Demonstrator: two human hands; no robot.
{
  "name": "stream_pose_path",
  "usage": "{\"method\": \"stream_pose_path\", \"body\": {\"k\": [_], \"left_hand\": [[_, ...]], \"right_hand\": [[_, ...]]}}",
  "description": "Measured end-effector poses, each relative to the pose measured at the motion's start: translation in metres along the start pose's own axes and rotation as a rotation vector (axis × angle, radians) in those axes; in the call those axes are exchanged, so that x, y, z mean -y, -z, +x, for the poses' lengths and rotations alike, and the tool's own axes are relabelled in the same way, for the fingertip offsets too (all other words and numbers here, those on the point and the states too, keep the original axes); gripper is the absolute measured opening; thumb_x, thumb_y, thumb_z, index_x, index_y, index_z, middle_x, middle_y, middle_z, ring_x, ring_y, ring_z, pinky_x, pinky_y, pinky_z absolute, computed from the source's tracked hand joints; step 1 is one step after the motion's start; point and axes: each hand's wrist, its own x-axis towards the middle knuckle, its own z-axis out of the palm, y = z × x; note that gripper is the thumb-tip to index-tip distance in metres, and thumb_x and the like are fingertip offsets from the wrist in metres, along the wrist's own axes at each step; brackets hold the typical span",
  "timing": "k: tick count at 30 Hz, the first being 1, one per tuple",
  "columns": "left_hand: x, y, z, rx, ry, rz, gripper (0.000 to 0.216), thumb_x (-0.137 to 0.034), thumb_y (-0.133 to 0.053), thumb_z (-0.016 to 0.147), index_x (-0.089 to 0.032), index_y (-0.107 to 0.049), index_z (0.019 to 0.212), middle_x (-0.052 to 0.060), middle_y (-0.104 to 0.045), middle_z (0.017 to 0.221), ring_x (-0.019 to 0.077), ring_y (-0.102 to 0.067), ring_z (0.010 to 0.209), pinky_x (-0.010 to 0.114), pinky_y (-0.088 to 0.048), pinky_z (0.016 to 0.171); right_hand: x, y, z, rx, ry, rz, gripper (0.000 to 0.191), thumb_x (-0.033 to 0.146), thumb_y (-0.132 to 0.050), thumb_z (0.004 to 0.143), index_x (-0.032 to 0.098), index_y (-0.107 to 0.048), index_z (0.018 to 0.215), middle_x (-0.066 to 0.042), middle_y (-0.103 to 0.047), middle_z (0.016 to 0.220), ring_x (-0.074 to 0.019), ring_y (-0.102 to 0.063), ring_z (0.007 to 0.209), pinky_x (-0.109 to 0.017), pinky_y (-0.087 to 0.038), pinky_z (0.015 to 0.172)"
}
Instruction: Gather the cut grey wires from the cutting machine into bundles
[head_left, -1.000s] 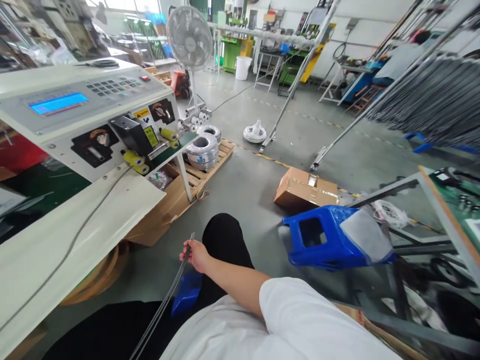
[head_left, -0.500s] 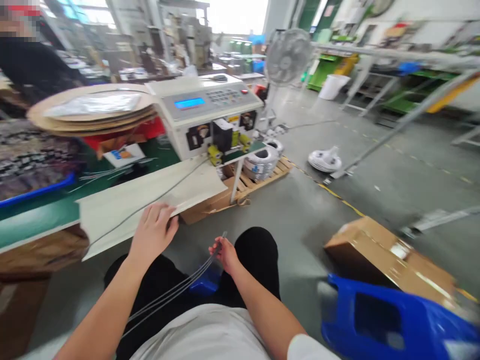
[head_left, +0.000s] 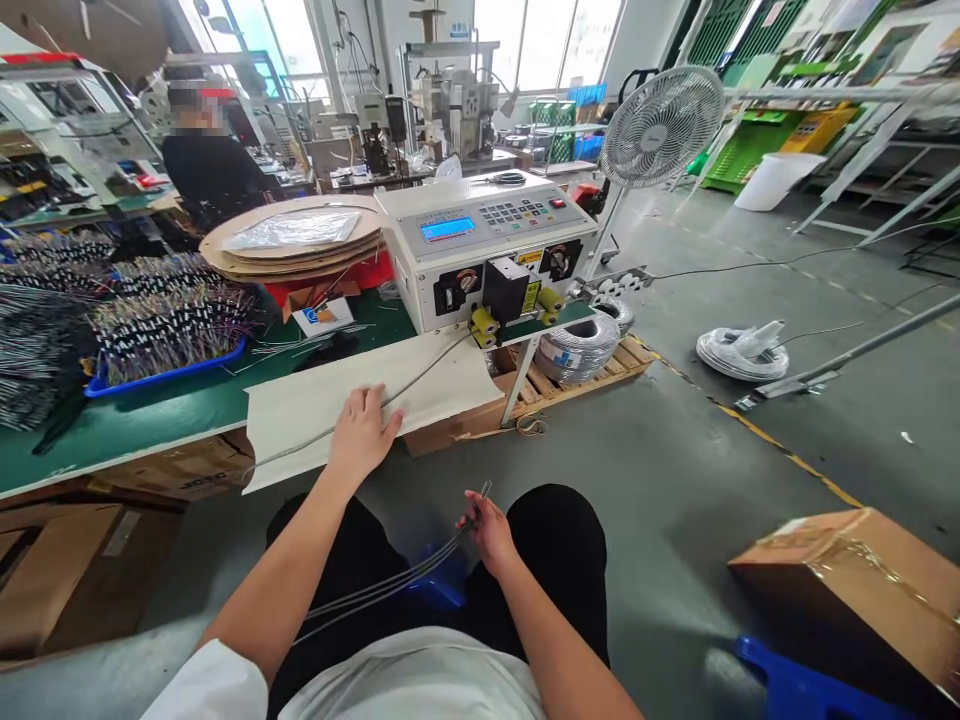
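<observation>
My left hand [head_left: 361,435] lies with its fingers stretched over the cream sheet [head_left: 292,405] that slopes down from the machine. Its fingertips rest across a grey cable [head_left: 425,372]; whether they press on it I cannot tell. That cable runs from the yellow rollers of a wire-cutting machine [head_left: 480,235] with a lit blue display, down to the sheet's left end. Over my lap, my right hand [head_left: 489,528] is closed around a few grey cables [head_left: 405,578]. Their short ends stick up past the fingers, and the long parts trail left under my left forearm.
Left on the green bench stand a blue tray [head_left: 169,368] of bundled wires and stacked round boards [head_left: 292,240]. Cable coils [head_left: 577,345] sit on a pallet below the machine. A fan [head_left: 660,130], a carton [head_left: 862,600] and another person [head_left: 214,160] are around.
The view has swung left, so the bench and machine appear farther right. My left hand has moved farther onto the sheet, its fingertips now over the cable. My right hand keeps its cables.
</observation>
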Motion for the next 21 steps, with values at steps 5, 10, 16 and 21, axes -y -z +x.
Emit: {"method": "stream_pose_path", "body": {"k": [5,10,16,21], "left_hand": [[0.006,0.011,-0.013,0.12,0.002,0.065,0.057,-0.057,-0.036,0.098,-0.021,-0.043,0.142,0.015,-0.056,0.129,0.0308,-0.055,0.12,0.041,-0.05,0.092],[0.019,0.029,-0.031,0.148,-0.035,0.107,0.042,-0.055,-0.039,0.099,-0.031,-0.06,0.127,0.004,-0.069,0.115,0.022,-0.066,0.103,0.028,-0.046,0.064],[0.033,0.045,-0.107,-0.015,-0.321,0.121,0.02,-0.035,-0.053,0.098,-0.025,-0.07,0.1,-0.001,-0.074,0.085,0.0139,-0.069,0.08,0.026,-0.044,0.068],[0.011,0.021,-0.192,0.119,-0.263,0.074,0.019,-0.03,-0.055,0.097,-0.025,-0.071,0.105,-0.002,-0.072,0.08,0.0108,-0.067,0.071,0.025,-0.045,0.066]], "right_hand": [[-0.002,0.0,0.004,0.026,0.0,0.017,0.038,0.051,-0.078,0.068,0.021,-0.072,0.091,0.005,-0.051,0.062,-0.0154,-0.059,0.058,-0.033,-0.052,0.063],[-0.004,0.003,0.007,0.033,0.006,0.016,0.038,0.053,-0.076,0.072,0.021,-0.07,0.09,0.001,-0.06,0.067,-0.0189,-0.067,0.067,-0.033,-0.054,0.067],[0.002,0.003,0.002,0.034,0.027,0.052,0.04,0.052,-0.076,0.075,0.02,-0.071,0.099,-0.008,-0.075,0.089,-0.0255,-0.073,0.095,-0.035,-0.057,0.076],[0.007,-0.003,-0.002,0.076,0.043,0.112,0.035,0.046,-0.072,0.082,0.022,-0.07,0.107,-0.011,-0.076,0.11,-0.0256,-0.071,0.106,-0.034,-0.057,0.077]]}}
